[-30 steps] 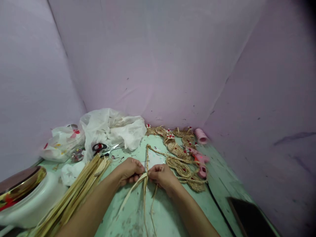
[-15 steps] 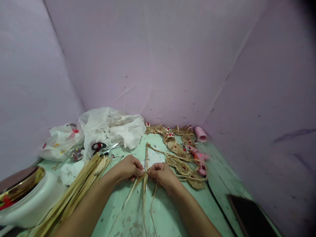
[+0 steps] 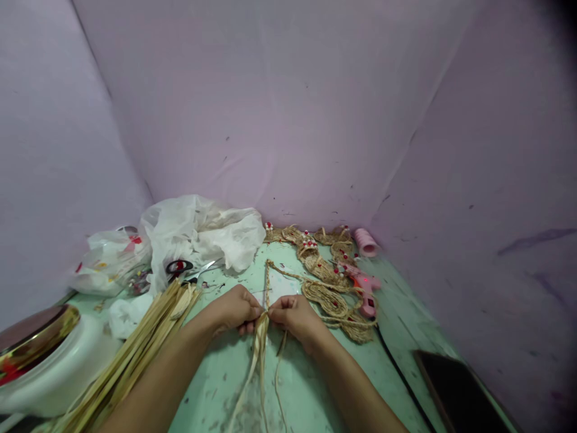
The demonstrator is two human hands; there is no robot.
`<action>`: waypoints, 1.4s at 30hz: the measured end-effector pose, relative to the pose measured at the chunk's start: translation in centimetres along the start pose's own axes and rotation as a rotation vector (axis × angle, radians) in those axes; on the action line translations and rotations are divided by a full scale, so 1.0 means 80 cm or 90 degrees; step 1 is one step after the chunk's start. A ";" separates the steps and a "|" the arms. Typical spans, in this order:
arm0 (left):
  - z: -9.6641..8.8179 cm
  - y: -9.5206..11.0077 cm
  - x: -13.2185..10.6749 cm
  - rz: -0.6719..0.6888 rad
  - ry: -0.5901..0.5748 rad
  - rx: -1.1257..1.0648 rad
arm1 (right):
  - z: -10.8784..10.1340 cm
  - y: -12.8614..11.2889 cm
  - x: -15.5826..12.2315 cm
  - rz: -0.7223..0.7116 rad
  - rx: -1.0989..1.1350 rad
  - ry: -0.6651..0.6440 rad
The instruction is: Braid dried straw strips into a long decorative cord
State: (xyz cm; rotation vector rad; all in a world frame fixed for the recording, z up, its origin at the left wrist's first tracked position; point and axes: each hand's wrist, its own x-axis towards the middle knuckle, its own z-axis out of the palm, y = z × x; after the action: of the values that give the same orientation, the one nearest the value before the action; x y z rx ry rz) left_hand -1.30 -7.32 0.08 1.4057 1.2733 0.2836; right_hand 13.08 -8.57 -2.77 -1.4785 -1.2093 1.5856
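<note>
My left hand (image 3: pixel 240 310) and my right hand (image 3: pixel 295 316) meet at the working end of a thin straw-coloured braid (image 3: pixel 267 285). Both are closed, pinching the dried fibre strands between thumb and fingers. Loose strands (image 3: pixel 260 355) hang from between the hands toward me. From its bend at the top, the braid runs right to a coiled length of braided cord (image 3: pixel 331 300). A pale patterned sheet (image 3: pixel 283 285) lies under the braid, partly covered by my hands.
Left are a bundle of dried strips (image 3: pixel 135 349), scissors (image 3: pixel 180 266), plastic bags (image 3: pixel 202 231) and a white container (image 3: pixel 58 367). Right are a pink glue gun (image 3: pixel 366 288) with black cable, a pink thread spool (image 3: pixel 366 242), beaded braided pieces (image 3: pixel 315 261) and a dark flat object (image 3: pixel 455 391). Walls enclose the table.
The pale loose strand on the left has swung inward and now hangs beside the middle one. My hands stay at the braid's end, with small finger movements.
</note>
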 end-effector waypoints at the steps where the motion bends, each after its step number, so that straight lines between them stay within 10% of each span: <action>1: 0.001 0.000 0.001 -0.004 0.010 -0.005 | 0.000 0.000 0.000 0.001 0.001 0.001; 20: 0.003 -0.004 0.020 -0.151 0.071 -0.055 | 0.005 0.015 0.011 -0.067 0.005 0.016; 42: -0.012 0.002 0.006 -0.056 0.051 0.087 | 0.005 0.016 0.014 -0.071 -0.015 0.033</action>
State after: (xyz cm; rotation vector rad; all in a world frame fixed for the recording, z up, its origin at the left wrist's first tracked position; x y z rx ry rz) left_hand -1.79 -6.33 0.26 1.4611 1.4394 0.1965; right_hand 12.65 -8.11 -4.36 -1.4328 -1.2626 1.4554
